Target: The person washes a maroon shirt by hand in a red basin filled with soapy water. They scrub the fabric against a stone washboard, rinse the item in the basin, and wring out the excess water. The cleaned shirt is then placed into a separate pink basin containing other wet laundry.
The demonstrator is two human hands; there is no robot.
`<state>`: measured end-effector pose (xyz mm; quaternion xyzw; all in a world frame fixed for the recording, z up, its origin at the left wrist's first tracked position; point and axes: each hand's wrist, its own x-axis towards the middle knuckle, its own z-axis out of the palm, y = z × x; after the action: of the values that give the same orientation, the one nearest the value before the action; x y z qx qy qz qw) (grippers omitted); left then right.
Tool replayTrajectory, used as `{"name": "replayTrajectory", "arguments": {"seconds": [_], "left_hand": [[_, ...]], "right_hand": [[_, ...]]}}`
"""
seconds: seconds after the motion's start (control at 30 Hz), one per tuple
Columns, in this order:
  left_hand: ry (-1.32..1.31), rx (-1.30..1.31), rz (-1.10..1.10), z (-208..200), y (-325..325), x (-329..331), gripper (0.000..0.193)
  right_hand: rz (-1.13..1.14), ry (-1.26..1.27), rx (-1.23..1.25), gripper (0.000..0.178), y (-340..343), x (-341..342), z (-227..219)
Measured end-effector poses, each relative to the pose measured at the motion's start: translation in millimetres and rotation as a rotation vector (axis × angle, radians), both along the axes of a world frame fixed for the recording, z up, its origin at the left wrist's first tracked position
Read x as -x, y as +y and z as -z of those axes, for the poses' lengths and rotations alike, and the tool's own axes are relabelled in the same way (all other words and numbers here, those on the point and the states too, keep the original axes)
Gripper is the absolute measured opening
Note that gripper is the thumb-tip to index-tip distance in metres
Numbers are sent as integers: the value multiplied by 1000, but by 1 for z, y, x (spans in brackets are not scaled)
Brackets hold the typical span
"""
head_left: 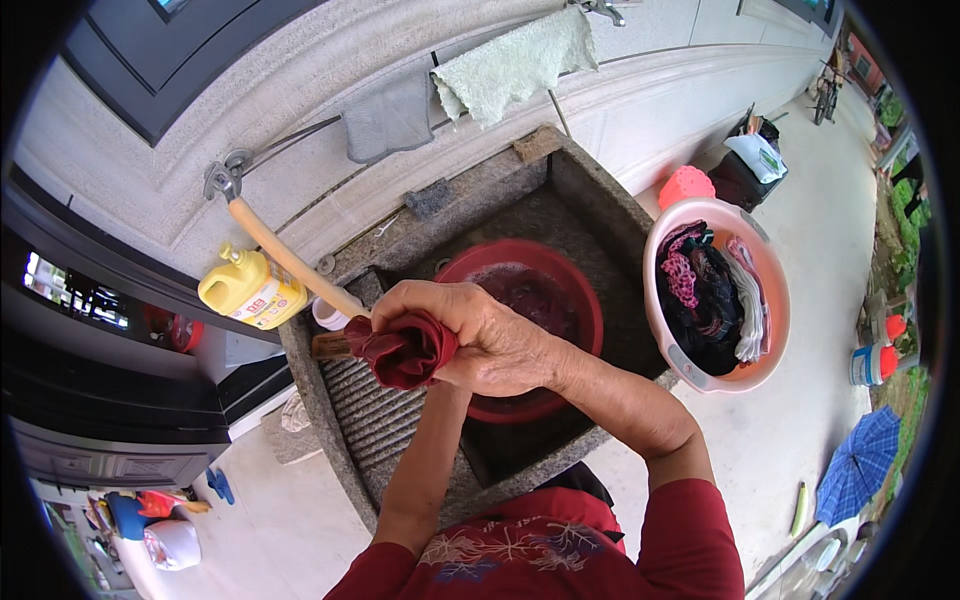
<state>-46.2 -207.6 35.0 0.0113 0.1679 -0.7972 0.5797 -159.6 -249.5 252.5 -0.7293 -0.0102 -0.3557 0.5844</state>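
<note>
Your right hand (500, 340) closes firmly around a dark red cloth (405, 350), its fingers curled over the bunched fabric. The cloth is above the left part of a stone sink (605, 185), over the ridged washboard (380, 415). Your left hand is hidden behind the right hand and the cloth, so its grip cannot be told; only the left forearm (425, 465) shows clearly. Inside the sink, to the right of the washboard, is 1 red basin (597, 325) containing sudsy water (520, 285). At the right of the sink is 1 pink tub (777, 305) of mixed laundry (710, 300). At the far left, near the sink's corner, is 1 yellow jug (258, 290); a tan tube (280, 255) slants past it toward the sink. Along the far wall hang 1 grey cloth (388, 120) and 1 pale green towel (520, 65).
</note>
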Motion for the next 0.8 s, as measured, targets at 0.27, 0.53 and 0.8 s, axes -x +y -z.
{"name": "replayTrajectory", "arguments": {"seconds": [0.27,0.53,0.8], "left_hand": [[-135,-32,28,-17,30,-21,28],[-128,12,-162,-51,5,12,51],[-178,-18,-143,-28,21,32,63]], "right_hand": [[494,-256,-734,15,-100,25,53],[760,-166,-1431,45,-76,25,269],[173,-770,-1727,69,22,-14,301]]}}
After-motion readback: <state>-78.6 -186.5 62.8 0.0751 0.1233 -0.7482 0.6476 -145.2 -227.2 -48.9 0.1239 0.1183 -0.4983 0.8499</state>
